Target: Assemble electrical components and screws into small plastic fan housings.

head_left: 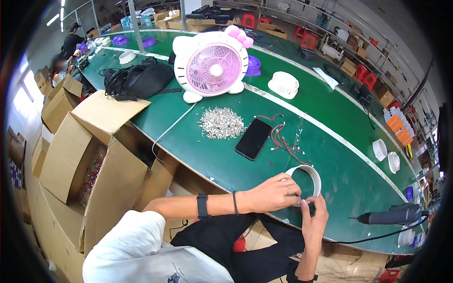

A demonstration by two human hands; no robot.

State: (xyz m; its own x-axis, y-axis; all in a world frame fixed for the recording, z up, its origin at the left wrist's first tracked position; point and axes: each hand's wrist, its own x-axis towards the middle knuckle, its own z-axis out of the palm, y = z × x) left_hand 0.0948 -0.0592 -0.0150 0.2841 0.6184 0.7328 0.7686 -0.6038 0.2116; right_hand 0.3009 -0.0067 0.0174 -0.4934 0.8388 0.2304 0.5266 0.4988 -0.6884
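both hands pinched on a white plastic ring (309,177) at the green table (339,184) edge: left hand (273,194) grips its rim, right hand (314,221) fingertips nip the bottom.

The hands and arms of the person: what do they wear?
The left hand has a thin ring on one finger; its wrist carries a black watch and a thin black bracelet, below a white sleeve. The right hand shows no ring or band.

A factory assembly line: long green conveyor table (330,141), screw pile (221,123), cardboard boxes (94,155).
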